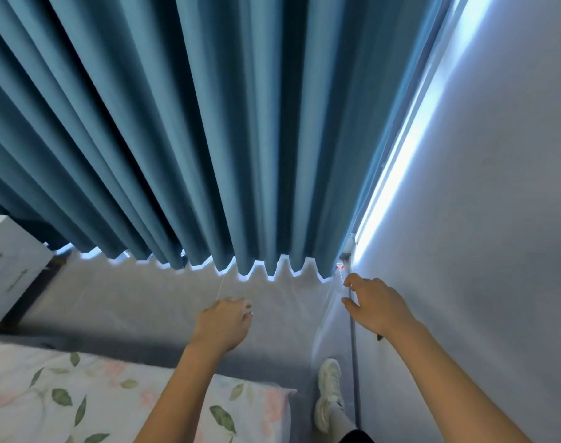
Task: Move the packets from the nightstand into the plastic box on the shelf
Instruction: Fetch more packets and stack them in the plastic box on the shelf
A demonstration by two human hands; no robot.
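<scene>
Both hands raised, blue curtain (183,129) beyond

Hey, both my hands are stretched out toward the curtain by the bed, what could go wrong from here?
No packets or plastic box are in view, so you may be facing away from the task. Your right hand is at the wall corner beside the hem of the blue curtain and might snag it. Your shoe stands in the narrow gap between the floral bedding and the wall, so a turn could trip you.
</scene>
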